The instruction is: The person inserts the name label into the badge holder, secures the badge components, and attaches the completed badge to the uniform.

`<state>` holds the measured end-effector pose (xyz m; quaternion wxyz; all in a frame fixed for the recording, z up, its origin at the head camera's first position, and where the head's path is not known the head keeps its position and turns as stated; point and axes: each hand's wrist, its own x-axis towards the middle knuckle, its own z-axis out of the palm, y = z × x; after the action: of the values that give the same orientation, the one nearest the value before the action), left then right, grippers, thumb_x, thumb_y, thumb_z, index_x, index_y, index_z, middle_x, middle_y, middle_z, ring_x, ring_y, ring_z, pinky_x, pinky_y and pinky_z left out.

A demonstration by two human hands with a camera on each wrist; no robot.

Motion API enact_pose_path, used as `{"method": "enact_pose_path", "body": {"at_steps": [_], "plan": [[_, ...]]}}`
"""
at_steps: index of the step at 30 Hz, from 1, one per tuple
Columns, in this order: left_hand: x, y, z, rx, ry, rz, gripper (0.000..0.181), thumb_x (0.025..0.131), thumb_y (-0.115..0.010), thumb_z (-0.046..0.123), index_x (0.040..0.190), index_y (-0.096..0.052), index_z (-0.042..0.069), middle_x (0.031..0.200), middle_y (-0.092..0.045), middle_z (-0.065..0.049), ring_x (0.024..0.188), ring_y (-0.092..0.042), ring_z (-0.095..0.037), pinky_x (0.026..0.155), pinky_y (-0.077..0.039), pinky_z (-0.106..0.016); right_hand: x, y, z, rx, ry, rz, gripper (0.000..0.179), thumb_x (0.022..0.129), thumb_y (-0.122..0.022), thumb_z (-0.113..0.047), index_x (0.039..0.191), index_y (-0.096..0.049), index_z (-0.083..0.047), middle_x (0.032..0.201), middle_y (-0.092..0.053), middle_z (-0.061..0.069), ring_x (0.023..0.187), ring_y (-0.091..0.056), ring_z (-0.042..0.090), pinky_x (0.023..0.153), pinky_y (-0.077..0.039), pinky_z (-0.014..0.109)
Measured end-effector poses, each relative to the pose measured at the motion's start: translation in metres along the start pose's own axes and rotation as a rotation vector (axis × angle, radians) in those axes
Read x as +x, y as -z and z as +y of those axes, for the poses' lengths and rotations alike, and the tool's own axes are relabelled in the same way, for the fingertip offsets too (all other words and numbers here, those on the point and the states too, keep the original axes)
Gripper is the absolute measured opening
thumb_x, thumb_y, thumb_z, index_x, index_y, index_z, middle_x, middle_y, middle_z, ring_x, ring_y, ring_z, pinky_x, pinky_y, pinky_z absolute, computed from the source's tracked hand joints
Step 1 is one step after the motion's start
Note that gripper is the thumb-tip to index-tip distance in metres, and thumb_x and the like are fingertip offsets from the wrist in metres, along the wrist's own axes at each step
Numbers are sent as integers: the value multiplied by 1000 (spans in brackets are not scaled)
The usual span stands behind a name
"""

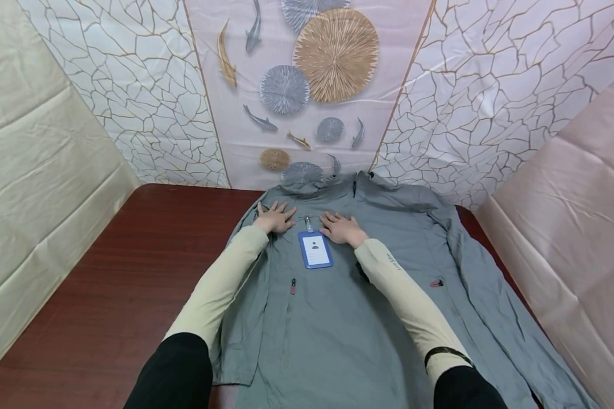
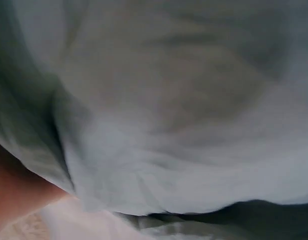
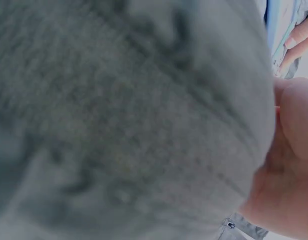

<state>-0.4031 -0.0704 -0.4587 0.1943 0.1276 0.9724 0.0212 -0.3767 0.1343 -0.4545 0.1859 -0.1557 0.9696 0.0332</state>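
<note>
A grey jacket is spread on the table, its collar at the far end. On its chest lies a blue-framed ID badge, with a clear strap and a metal clip at its top. My left hand rests on the fabric left of the clip, fingers spread. My right hand lies on the jacket just right of the clip, fingers extended. Neither hand holds anything. Blurred jacket cloth fills most of the left wrist view. In the right wrist view, cloth hides much of the right hand.
The dark red wooden table shows left of the jacket. One jacket sleeve stretches down the right side. A patterned cloth backdrop stands behind, with a cream panel at left and a pinkish panel at right.
</note>
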Motion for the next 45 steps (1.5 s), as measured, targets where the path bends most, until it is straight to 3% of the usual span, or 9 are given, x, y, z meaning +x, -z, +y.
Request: {"method": "enact_pose_path", "body": {"at_steps": [8,12,16,23,24,27,33,40,45], "plan": [[65,-28,1,48,-55,199,56,93,-29,49,143,-18,27,152,-3,-3,139,2,-27,101,7,-68,9,3,0,14,65,72,54,95,-33,-41,143,-19,-21,151,-9,3,139,-10,26,106,-13,60],[10,0,32,32,-12,39,61,94,-30,47,144,-11,18,152,-4,-4,140,-1,-25,108,1,-60,-2,13,-10,24,117,123,52,94,-41,-21,142,-23,-16,150,-13,3,138,-17,23,107,-19,57],[-1,0,41,27,5,-28,70,93,-29,51,144,-5,10,151,-6,-6,140,-6,-24,110,-6,-56,-6,17,-15,19,150,132,53,93,-40,-13,142,-22,-17,150,-16,2,137,-21,23,106,-23,56],[175,-95,-13,33,9,31,111,64,-30,84,144,4,16,152,-1,-4,139,-8,-28,96,-11,-72,-3,14,-16,47,121,134,55,92,-43,-12,142,-22,-18,146,-28,5,131,-32,27,105,-27,54],[183,-99,-16,35,11,32,111,63,-30,84,144,5,16,152,0,-3,139,-7,-28,96,-11,-72,-2,13,-16,47,115,134,54,92,-43,-13,142,-22,-18,145,-30,6,130,-33,28,104,-27,54],[180,-100,-17,18,16,24,107,67,-35,81,144,6,17,152,3,-3,139,-4,-28,98,-10,-71,-1,10,-17,48,100,136,54,93,-43,-15,142,-23,-20,143,-33,10,128,-36,30,103,-28,54],[129,-77,-7,-11,-13,0,105,67,-37,79,144,2,21,152,5,-4,139,-2,-29,98,-12,-71,1,6,-18,55,75,140,52,93,-41,-12,141,-26,-22,142,-35,13,127,-37,32,103,-29,55],[130,-68,-8,17,4,-81,96,67,-41,78,143,-1,33,152,5,-1,139,-4,-28,102,-16,-65,2,4,-17,43,72,142,54,92,-42,-10,142,-25,-22,143,-32,12,129,-34,31,103,-29,55],[75,-36,10,6,28,-135,88,75,-40,71,143,1,31,152,6,-1,140,-3,-26,107,-14,-60,2,5,-16,42,73,131,54,92,-42,-11,142,-24,-22,145,-30,11,129,-34,31,102,-31,54]]}}
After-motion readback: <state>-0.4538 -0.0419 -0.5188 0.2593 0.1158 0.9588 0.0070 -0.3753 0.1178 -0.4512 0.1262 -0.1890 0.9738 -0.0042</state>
